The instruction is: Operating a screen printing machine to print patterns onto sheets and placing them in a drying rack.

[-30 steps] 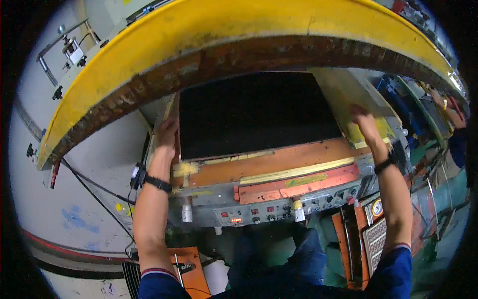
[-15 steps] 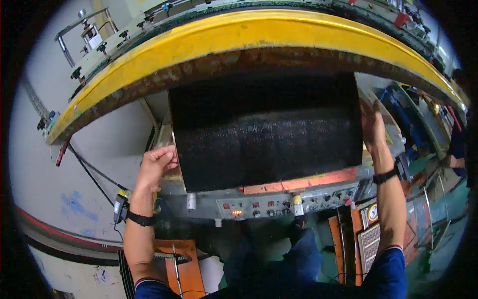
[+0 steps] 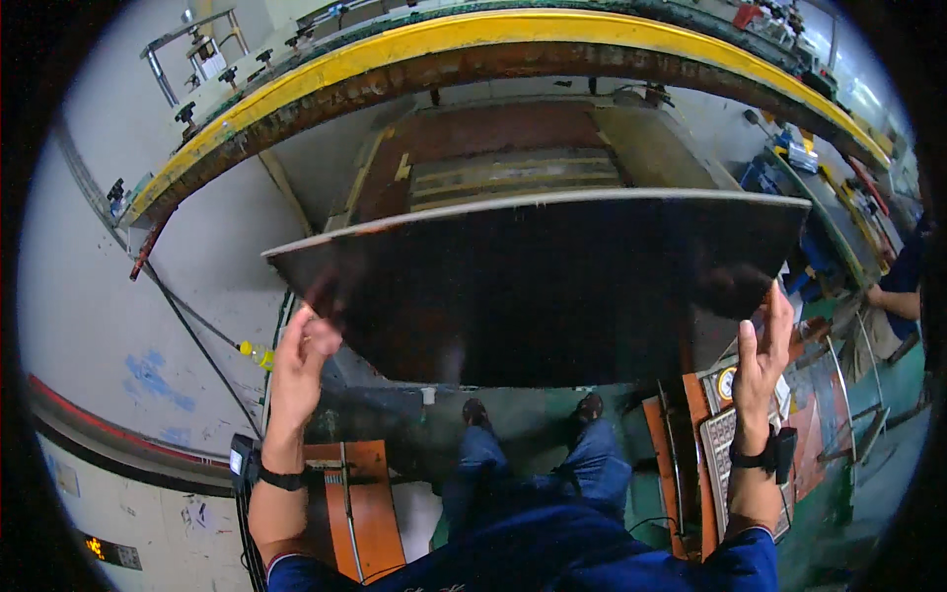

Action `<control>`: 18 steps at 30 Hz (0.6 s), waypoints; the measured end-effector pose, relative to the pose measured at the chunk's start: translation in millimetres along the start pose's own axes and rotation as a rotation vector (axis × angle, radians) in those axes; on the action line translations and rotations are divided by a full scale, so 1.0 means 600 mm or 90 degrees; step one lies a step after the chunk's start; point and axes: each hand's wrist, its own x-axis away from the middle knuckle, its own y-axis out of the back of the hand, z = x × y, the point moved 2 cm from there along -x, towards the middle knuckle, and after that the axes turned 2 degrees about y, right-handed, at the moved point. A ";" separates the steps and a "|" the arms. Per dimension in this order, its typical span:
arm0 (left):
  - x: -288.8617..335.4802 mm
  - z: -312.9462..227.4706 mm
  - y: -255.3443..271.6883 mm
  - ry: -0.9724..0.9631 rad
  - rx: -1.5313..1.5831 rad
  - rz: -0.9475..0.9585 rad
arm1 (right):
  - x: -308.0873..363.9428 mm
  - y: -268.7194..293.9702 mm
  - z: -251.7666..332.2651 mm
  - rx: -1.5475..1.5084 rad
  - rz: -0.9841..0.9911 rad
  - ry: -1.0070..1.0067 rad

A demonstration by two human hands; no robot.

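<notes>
At the centre of the head view, a black panel (image 3: 543, 291) hangs between the person's hands, clear of the worktop (image 3: 503, 131), its pale-rimmed far edge tilted up and its dark face turned toward the wearer. Toward half past eight, the left hand (image 3: 308, 343) has its fingers curled onto the panel's left side. Between three and four o'clock, the right hand (image 3: 764, 347) holds the opposite side, fingers fairly straight along the edge and thumb raised. Both hands show as faint reflections on the face. At twelve o'clock, beyond the panel, lies the brown-surfaced worktop, with a curved yellow beam (image 3: 493, 33) spanning above it. An orange board (image 3: 370, 513) stands at seven o'clock, the wearer's shoes (image 3: 589, 407) show near six, and a co-worker's hand (image 3: 876, 294) appears at three.
</notes>
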 end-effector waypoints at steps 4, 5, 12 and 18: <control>0.020 -0.008 -0.001 -0.119 0.145 -0.089 | 0.017 0.016 0.031 0.042 -0.019 0.041; 0.024 -0.014 0.001 -0.134 0.254 -0.118 | 0.027 0.014 0.018 -0.028 -0.018 0.065; -0.045 0.000 -0.040 -0.147 0.635 0.059 | 0.090 0.002 -0.117 -0.537 0.045 -0.229; -0.069 0.002 -0.052 -0.168 0.546 0.112 | -0.021 -0.027 -0.075 -0.713 0.191 -0.478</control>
